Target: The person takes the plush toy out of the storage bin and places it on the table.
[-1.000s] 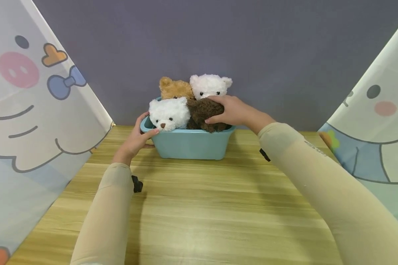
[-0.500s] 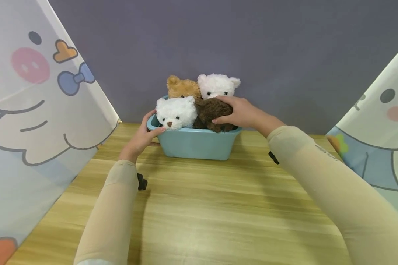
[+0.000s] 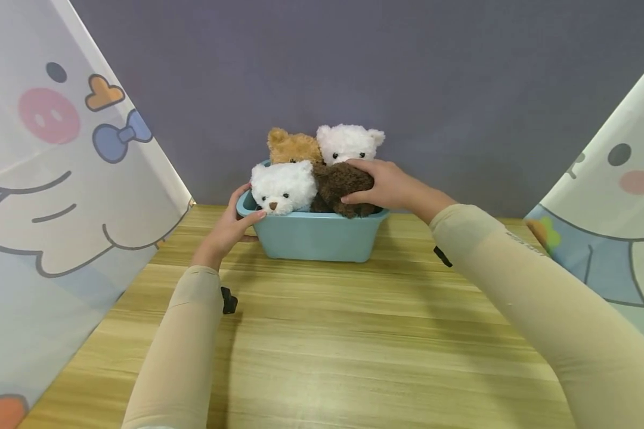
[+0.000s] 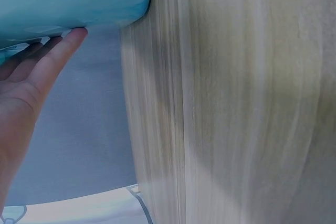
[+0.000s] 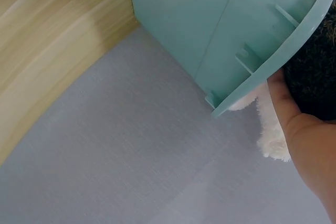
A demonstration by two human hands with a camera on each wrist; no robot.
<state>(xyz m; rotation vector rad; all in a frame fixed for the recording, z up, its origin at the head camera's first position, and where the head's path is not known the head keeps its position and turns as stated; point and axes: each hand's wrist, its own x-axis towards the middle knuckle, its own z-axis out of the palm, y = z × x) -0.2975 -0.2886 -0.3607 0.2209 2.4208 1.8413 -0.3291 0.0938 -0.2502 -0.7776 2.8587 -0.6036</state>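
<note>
Teal tub [image 3: 319, 236] in wide grip of left hand [image 3: 228, 228], brown toy [image 3: 339, 186] within curled right hand [image 3: 390, 186].

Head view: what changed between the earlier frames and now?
Nothing visibly, beyond a slight camera shift. The right hand still grips the brown bear, the left hand the blue tub; the front white bear, tan bear and rear white bear stay put.

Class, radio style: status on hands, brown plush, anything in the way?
Left hand touching left end of tub. Right hand gripping brown plush, tub's front right. Front white bear, rear white bear, tan bear close by.
</note>
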